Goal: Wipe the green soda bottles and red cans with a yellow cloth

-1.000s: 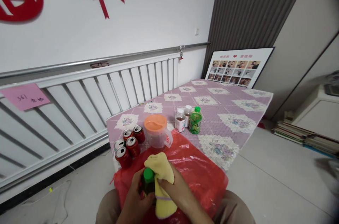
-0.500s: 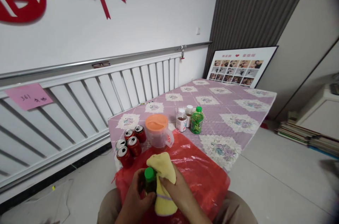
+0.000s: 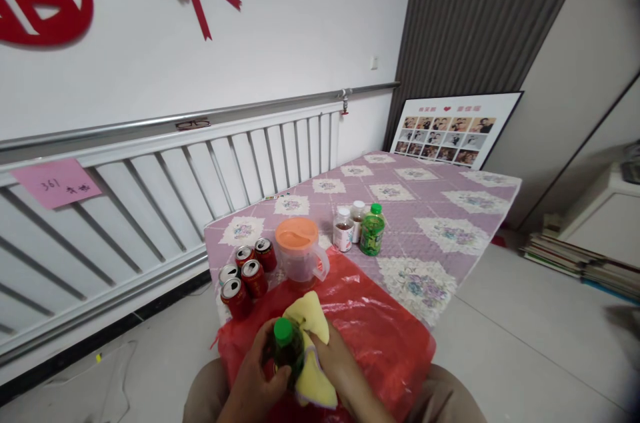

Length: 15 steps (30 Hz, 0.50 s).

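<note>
My left hand (image 3: 261, 370) is closed around a dark bottle (image 3: 290, 353) with a green cap, held upright close to my lap. In my right hand (image 3: 331, 353) is a bunched yellow cloth (image 3: 313, 316), pressed to the right side of that bottle. Part of the cloth hangs down below my fingers. Under both hands spreads a red plastic sheet (image 3: 370, 316). Beyond them stands a clear plastic pitcher (image 3: 300, 263) with an orange lid. The lower part of the bottle is partly hidden by my left fingers.
Several opened red cans (image 3: 253, 278) stand left of the pitcher. To its right are two white-capped bottles (image 3: 343, 233) and a green bottle (image 3: 372, 233). A floral tablecloth (image 3: 395, 193) covers the table. A white radiator (image 3: 165, 176) runs along the left wall.
The yellow cloth has shifted down and folded around the bottle's right side, and my right hand has moved slightly right. More of the bottle now shows; my left hand keeps its hold.
</note>
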Available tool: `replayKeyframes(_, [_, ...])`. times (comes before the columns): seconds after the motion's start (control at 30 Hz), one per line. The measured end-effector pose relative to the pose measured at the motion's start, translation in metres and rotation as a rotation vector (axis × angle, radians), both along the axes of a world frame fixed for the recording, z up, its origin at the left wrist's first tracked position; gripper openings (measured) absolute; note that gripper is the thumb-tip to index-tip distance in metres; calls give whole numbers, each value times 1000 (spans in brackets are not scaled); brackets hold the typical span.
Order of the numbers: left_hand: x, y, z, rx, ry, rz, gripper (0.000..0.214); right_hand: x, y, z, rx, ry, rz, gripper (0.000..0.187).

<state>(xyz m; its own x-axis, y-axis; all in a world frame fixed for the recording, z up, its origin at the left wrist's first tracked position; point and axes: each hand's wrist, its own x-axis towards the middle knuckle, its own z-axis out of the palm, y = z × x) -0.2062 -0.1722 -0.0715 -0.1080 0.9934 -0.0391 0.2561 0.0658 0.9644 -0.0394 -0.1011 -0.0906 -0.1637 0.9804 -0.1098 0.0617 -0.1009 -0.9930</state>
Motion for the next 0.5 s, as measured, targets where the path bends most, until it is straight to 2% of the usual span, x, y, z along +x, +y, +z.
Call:
replayKeyframes(0.1, [-1, 2, -3, 6, 20, 4, 68, 3, -7, 11, -8, 55, -1, 46])
replayKeyframes(0.3, [3, 5, 8, 16, -30, -83, 63, -3, -6, 49, 59, 183, 92, 52])
replayKeyframes(0.4, [0, 8, 1, 26, -63, -84, 63, -9, 5, 48, 26, 141, 89, 47])
replayKeyframes(0.5, [-7, 10, -11, 74, -82, -109, 66, -13, 13, 34, -54, 88, 56, 40])
